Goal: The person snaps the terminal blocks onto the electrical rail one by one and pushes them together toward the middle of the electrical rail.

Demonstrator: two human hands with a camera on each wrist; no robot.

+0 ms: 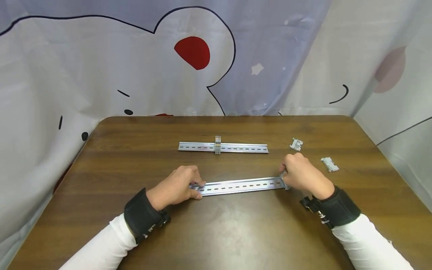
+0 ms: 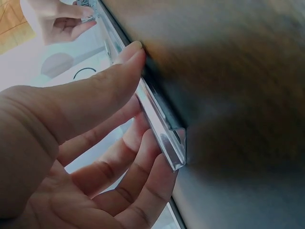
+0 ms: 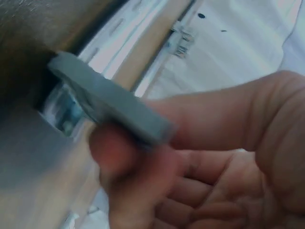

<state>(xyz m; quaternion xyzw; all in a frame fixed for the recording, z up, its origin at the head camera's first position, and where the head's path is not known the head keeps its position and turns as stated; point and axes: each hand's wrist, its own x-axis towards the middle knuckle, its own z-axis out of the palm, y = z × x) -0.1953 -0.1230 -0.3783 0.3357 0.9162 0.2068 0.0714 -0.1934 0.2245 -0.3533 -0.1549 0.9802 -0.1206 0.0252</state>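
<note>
Front rail: a long silver metal rail with a row of slots (image 1: 241, 186) lies on the brown wood-grain table (image 1: 229, 232), between the two hands, its right end slightly farther from the person than its left.
Left hand: the left hand (image 1: 179, 185) grips the front rail at its left end, thumb on the near edge, fingers along the far edge.
Right hand: the right hand (image 1: 302, 172) pinches a flat grey plastic block (image 3: 109, 100) between thumb and fingers, a narrow grasp.
Held block: at the front rail's right end, set crosswise to it; whether it is seated on the rail cannot be told.
Rear rail: a second silver slotted metal rail (image 1: 239, 147) lies beyond the first, well apart from both hands.
Mounted blocks: a narrow cluster of grey blocks (image 1: 217, 144) sits across the rear rail, near its middle.
Loose blocks: one pale grey plastic block (image 1: 296, 144) lies just beyond the right hand; another pale grey block (image 1: 329, 164) lies to its right, nearer the person. Both are off the rails.
Wrists: a black band (image 1: 141, 215) on the left, a matching black band (image 1: 339, 208) on the right, above white sleeves.
</note>
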